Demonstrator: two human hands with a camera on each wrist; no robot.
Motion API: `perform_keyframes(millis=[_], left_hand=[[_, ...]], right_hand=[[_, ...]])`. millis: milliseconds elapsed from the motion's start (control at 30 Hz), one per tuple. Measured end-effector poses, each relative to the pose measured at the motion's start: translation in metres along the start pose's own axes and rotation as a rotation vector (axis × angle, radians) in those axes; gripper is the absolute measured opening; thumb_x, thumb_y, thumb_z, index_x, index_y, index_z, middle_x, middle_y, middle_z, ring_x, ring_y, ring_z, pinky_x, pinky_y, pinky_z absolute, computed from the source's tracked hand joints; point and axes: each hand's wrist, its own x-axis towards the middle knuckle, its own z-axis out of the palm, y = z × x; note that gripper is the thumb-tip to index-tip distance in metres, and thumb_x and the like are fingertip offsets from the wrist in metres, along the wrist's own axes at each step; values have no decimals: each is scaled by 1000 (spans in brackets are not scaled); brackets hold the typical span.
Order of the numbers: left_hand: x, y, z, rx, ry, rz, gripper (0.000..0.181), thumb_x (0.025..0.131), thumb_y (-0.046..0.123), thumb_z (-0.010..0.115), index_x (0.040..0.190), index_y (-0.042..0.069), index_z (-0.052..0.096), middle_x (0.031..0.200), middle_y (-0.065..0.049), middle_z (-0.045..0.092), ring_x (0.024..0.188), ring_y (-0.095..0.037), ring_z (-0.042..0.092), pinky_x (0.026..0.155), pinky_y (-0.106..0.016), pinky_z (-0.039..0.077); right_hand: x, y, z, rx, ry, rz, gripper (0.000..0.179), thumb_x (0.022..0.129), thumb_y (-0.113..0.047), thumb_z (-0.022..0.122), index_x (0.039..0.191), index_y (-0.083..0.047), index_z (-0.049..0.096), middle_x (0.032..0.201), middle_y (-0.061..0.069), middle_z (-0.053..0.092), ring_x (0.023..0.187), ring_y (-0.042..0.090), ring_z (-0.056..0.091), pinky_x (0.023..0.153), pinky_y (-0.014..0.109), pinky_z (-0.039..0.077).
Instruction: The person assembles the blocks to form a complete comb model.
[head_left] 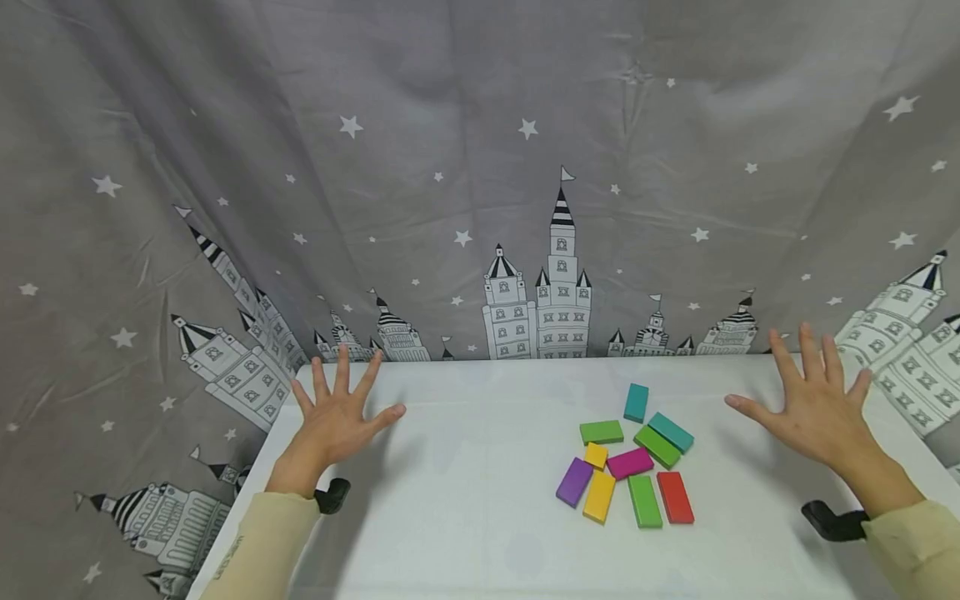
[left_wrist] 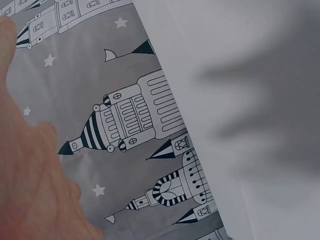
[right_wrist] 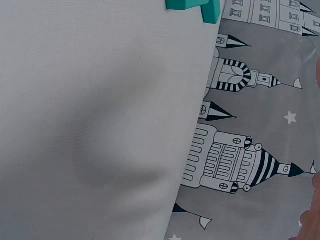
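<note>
Above the left part of the white table [head_left: 465, 500], my left hand [head_left: 337, 421] is raised with fingers spread and nothing in it. My right hand [head_left: 817, 417] hovers over the right side in the same way, fingers splayed. Nearest to it lies a loose cluster of coloured blocks: a teal block [head_left: 671, 432], another teal block [head_left: 636, 402], a red block [head_left: 676, 497] and a magenta block [head_left: 630, 463]. Several green blocks, a purple block [head_left: 574, 482], a yellow block [head_left: 599, 497] and a smaller yellow block [head_left: 596, 455] lie among them. Both hands are apart from the blocks.
A grey curtain [head_left: 420, 100] printed with stars and castles hangs behind the table and down its sides. Black wrist mounts [head_left: 333, 497] show at both sleeves. In the right wrist view, teal blocks [right_wrist: 186, 4] appear near the table's edge.
</note>
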Motion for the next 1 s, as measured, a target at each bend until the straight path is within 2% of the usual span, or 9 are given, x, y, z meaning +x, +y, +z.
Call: perform_keyframes(millis=[300,633,1000], left_hand=[[0,0,1,-6,5,1,94,94,74,44,163,23,6,163,-21,-22,141,-54,-28,101,-78,-26],[-1,-2,6,-4,1,5,94,93,75,44,163,26,5,164,-21,-20,142,-51,-29,103,-74,-28],[4,4,11,-20,-11,15,91,94,73,44,163,26,6,165,-20,-18,143,-52,-27,105,-79,-20]], right_hand=[[1,-3,0,3,3,-6,112,86,-67,63,162,-11,1,164,29,-10,148,48,-20,100,84,-18],[-2,-5,3,7,8,2,111,87,-67,62,162,-10,2,164,27,-13,148,48,-19,103,82,-18],[-1,-14,9,41,31,-18,110,87,-65,64,162,-9,6,164,30,-6,148,52,-12,104,83,-13]])
